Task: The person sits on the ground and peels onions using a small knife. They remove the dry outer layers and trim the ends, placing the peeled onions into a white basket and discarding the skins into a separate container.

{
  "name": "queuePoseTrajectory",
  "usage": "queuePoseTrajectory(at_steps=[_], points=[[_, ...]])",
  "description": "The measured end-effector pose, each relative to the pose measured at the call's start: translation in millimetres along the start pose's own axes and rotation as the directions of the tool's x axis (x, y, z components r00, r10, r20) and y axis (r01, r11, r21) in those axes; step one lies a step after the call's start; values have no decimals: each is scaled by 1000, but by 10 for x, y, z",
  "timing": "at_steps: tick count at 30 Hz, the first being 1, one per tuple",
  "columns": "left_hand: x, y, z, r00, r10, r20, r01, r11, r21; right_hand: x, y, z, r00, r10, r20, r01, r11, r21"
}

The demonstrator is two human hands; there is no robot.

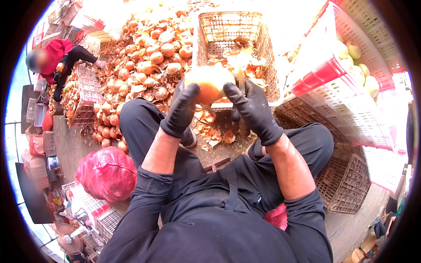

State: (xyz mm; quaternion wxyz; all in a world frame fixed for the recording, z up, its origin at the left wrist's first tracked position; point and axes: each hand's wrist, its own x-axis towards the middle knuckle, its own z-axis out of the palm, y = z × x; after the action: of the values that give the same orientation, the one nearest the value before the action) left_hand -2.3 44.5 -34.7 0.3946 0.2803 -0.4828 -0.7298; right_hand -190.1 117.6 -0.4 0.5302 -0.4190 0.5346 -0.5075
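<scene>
Both of my hands wear black gloves. My left hand (181, 110) grips a large onion (210, 87) by its left side; its lit top is washed out by glare. In my right hand (255, 108) is a knife (241, 79), its blade pointing away from me and its handle end showing below my fingers. My right thumb is at the onion's right side; whether it touches cannot be made out. Just beyond my hands stands a plastic crate (230, 14) with loose onion skins (260, 72) inside.
A large heap of unpeeled onions (156, 58) spreads ahead to the left. A red mesh sack (107, 172) lies by my left leg. To the right, a white-and-red crate (345, 108) holds several pale peeled onions (371, 86). Another person (59, 54) sits at far left beside a crate (88, 90).
</scene>
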Motion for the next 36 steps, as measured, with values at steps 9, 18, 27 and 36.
queuePoseTrajectory(at_steps=[9, 18, 27, 36], points=[[-48, 208, 150, 996, 43, -75, -15, 941, 339, 18, -34, -91, 972, 193, 132, -196, 981, 9], [-84, 60, 18, 954, 272, 127, -271, 600, 753, 67, 186, 29, 994, 107, 31, -111, 980, 167], [-141, 114, -35, 950, 205, 236, -310, 529, 790, 45, 222, 16, 969, 202, 139, -220, 967, 127], [-224, 57, -143, 992, 1, 126, -84, 753, 653, -13, 424, 67, 954, 244, 175, -279, 936, 217]])
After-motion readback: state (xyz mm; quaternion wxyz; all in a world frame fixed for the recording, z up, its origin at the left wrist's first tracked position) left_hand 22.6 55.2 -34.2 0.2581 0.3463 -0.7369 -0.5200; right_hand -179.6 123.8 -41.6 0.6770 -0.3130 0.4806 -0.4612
